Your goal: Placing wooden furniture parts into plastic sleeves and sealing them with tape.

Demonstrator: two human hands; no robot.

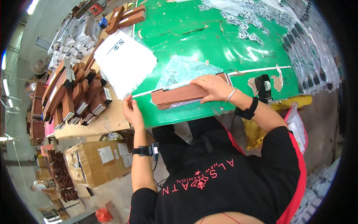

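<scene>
Currently one brown wooden bar [182, 95] lies on the green bench [209, 41] under the closed right hand [213, 87], while the left hand [131, 109] pinches one white sheet stack [125, 61] beside many stacked bars [80, 95] in a cluttered workshop.

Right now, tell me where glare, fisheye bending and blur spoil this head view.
Head view: ceiling lights leave white glare patches on the green table; the table's edges curve toward the dark round rim; the right hand on the brown wooden piece and the left hand at the white bag stack are sharp; the far-left shelves look soft and overexposed.
</scene>
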